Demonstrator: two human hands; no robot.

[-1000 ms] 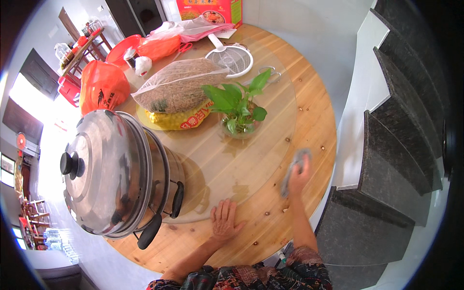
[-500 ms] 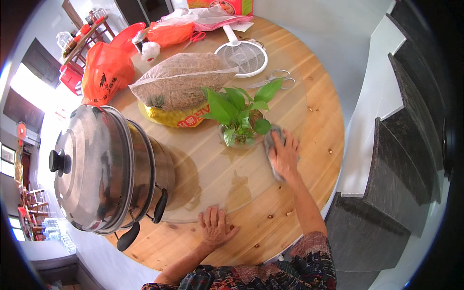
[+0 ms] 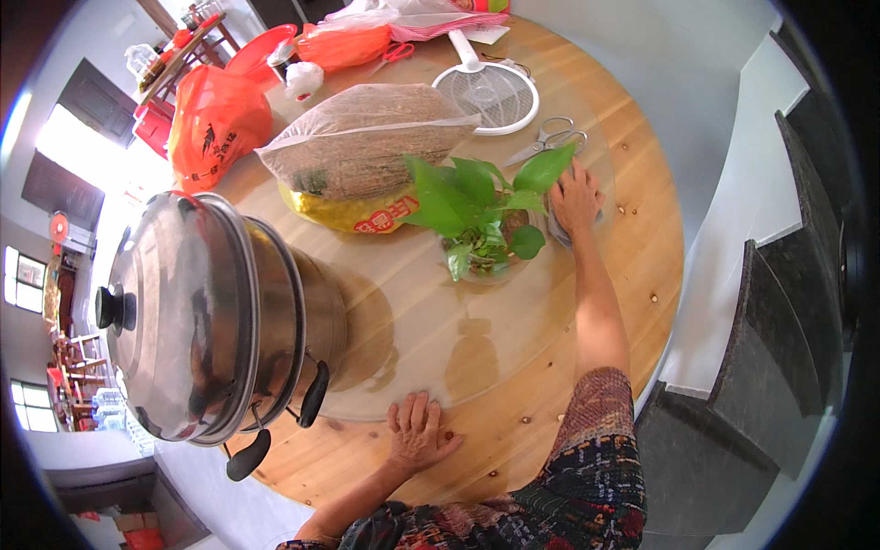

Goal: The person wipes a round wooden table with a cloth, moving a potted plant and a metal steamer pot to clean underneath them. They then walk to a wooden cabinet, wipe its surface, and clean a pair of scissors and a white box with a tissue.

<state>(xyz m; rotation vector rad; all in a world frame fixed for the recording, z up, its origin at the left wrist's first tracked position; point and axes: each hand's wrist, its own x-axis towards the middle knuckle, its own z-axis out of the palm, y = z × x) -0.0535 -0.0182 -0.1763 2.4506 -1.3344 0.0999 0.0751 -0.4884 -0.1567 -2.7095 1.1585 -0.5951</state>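
My right hand (image 3: 575, 195) presses a grey cloth (image 3: 556, 230) flat on the glass turntable (image 3: 431, 339), just right of a small green potted plant (image 3: 477, 220). Scissors (image 3: 550, 139) lie just beyond its fingers. My left hand (image 3: 417, 433) rests palm down with fingers spread on the round wooden table (image 3: 642, 238), at the near edge of the glass, holding nothing. A big steel steamer pot with lid (image 3: 202, 316) stands to the left of that hand.
A clear bag of brown grain (image 3: 367, 137) lies on a yellow packet behind the plant. A white racket-shaped swatter (image 3: 490, 87), orange bags (image 3: 215, 119) and red items crowd the far side. Dark stone steps (image 3: 779, 348) run along the right.
My right hand slid with the cloth away from me across the glass, from the near right edge past the plant toward the scissors. My left hand stayed flat in place.
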